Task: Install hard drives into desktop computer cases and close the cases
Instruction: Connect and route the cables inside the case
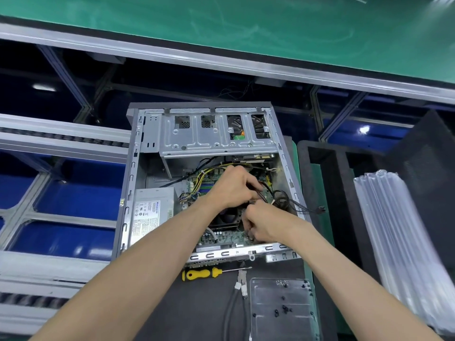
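An open case (147,148) is laid on its side on the dark counter (197,303), its side panel off and the inside exposed. A drive cage (216,134) is seen at the far end, a power supply (150,212) at the left, and the board (221,238) with a fan (227,217) in the middle. Both hands are reached in over the board. The left hand (231,188) is curled, its grip pinched on a black cable (267,190). The right hand (266,223) is held just beside it, fingers curled; whether anything is pinched in its grip cannot be told. A loop of black cable (283,201) is draped over the case's right wall. Just in front of the case, a yellow screwdriver (200,273) is laid on the counter, with a grey cable (236,299) beside it and a clear tray (283,308) holding small black screws (285,309). At the right, black foam (330,173) and clear air-cushion wrap (398,237) are seen.
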Demonstrator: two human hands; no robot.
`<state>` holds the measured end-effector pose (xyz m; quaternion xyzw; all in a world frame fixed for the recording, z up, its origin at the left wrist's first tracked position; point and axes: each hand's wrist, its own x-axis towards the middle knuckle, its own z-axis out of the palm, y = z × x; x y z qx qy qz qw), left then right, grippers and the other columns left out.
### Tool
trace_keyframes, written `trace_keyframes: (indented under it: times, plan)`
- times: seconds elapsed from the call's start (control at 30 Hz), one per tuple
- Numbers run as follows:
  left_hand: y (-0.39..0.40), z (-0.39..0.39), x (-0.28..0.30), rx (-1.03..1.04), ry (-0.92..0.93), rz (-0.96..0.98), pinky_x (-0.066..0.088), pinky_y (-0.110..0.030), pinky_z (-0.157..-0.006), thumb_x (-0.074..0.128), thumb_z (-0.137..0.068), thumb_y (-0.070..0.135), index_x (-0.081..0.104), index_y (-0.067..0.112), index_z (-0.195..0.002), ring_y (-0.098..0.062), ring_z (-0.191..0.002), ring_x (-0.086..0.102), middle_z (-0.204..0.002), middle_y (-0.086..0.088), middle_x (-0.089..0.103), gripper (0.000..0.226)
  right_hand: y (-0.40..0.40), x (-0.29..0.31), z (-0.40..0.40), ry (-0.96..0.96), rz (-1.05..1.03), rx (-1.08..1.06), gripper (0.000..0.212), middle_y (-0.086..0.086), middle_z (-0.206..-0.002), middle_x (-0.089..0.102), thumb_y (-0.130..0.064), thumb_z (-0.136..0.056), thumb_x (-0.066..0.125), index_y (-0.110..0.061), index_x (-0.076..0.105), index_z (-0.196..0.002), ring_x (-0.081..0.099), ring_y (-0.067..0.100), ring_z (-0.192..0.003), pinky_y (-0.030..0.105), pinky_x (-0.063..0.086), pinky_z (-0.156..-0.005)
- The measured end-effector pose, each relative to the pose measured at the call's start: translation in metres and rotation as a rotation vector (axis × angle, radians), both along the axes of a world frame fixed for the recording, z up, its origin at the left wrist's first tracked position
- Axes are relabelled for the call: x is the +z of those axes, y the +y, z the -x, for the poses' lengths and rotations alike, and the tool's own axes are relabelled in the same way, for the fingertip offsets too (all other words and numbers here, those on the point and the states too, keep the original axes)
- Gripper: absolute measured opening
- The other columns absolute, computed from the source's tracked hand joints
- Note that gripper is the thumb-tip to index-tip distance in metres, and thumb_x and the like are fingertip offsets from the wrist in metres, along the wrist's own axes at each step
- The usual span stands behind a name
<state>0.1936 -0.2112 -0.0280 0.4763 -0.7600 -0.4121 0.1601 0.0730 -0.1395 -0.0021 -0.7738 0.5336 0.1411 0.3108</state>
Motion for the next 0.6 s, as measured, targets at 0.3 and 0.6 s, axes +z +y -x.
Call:
trace_keyframes:
  times: [0.3, 0.6]
  plan:
    - [0.002, -0.004, 0.008, 0.014, -0.071, -0.034, 0.051, -0.033, -0.099, 0.073, -0.078, 0.001, 0.083, 0.022, -0.092, -0.014, -0.101, 0.063, -0.093, 0.005, 0.078, 0.027, -0.007, -0.001, -0.003, -0.048, 0.063, -0.036, 0.019, -0.014, -0.056, 0.053, 0.005, -0.076, 0.070, -0.013, 0.076, -0.074, 0.052, 0.007, -0.056, 0.019, 0.045, -0.064]
    - [0.006, -0.010, -0.002, -0.103, -0.267, 0.038, 0.049, -0.037, -0.093, 0.062, -0.085, 0.008, 0.079, 0.026, -0.105, -0.026, -0.110, 0.058, -0.107, -0.003, 0.075, 0.032, -0.010, -0.010, -0.003, -0.087, 0.009, -0.138, 0.010, -0.021, -0.051, 0.053, -0.009, -0.072, 0.087, -0.013, 0.079, -0.076, 0.049, -0.005, -0.055, 0.018, 0.048, -0.072]
